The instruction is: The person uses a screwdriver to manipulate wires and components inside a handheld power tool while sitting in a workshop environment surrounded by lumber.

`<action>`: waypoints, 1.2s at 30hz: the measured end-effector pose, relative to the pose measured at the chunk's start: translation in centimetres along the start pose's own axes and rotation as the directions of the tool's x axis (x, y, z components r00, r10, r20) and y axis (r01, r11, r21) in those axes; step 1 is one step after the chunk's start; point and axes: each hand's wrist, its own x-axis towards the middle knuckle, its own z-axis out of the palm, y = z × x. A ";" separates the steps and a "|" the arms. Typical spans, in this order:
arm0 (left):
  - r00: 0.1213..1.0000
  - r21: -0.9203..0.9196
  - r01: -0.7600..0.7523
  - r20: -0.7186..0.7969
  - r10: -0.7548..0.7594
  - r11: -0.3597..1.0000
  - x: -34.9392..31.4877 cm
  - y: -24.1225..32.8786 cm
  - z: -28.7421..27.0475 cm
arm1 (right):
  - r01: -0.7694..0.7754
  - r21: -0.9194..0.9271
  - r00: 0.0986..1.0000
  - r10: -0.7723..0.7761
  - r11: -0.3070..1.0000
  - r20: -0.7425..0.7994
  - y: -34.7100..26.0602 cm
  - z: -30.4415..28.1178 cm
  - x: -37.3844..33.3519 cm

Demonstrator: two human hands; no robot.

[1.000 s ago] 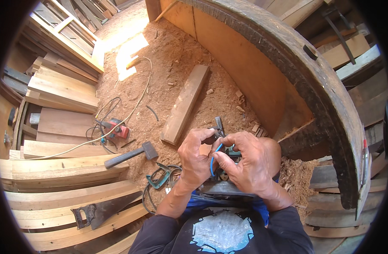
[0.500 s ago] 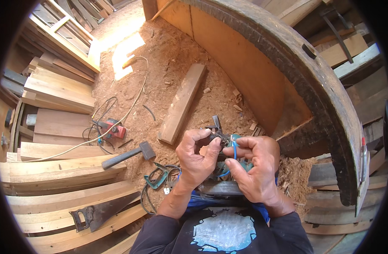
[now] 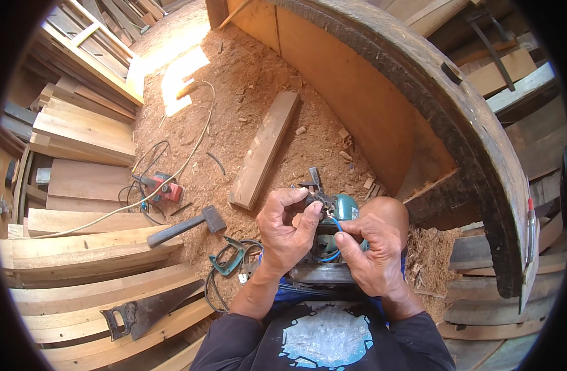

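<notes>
My left hand (image 3: 284, 232) is closed, thumb and fingertips gripping a small dark part (image 3: 318, 201) with wire ends at it. Between the thumb and forefinger of my right hand (image 3: 377, 253) is a thin blue wire (image 3: 338, 226), which curves up toward the dark part. Below and behind my hands sits a partly opened teal power tool (image 3: 347, 206), its flat metal base (image 3: 322, 274) close to my body. My hands hide much of it. A loose teal handle piece (image 3: 229, 260) and a dark cord (image 3: 213, 295) lie to the left.
A hammer (image 3: 190, 227) and a handsaw (image 3: 148, 311) rest on stacked boards at the left. A red power tool (image 3: 168, 190) and a thick plank (image 3: 266, 148) lie on the shavings-covered floor. A large curved wooden structure (image 3: 382, 99) rises at the right.
My right hand has moved slightly down and away from the dark part, its fingers now pinching the blue wire. More of the teal tool body shows. My left hand stays nearly still.
</notes>
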 end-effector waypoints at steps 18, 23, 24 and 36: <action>0.994 0.020 -0.088 0.064 0.087 0.996 -0.2 -0.5 -0.4 | 0.043 -0.073 0.999 -0.045 0.996 -0.028 0.3 0.7 0.2; 0.991 0.087 -0.127 -0.018 0.129 0.988 -0.1 -0.5 -0.2 | 0.058 -0.102 0.997 -0.062 0.993 -0.040 0.1 0.8 0.2; 0.991 0.086 -0.127 -0.017 0.129 0.988 -0.1 -0.6 -0.2 | 0.064 -0.109 0.996 -0.070 0.992 -0.048 0.1 0.9 0.2; 0.983 -0.070 -0.146 0.102 0.153 0.987 0.0 -0.9 -0.2 | 0.089 -0.128 0.993 -0.098 0.988 -0.066 -0.1 0.8 0.1</action>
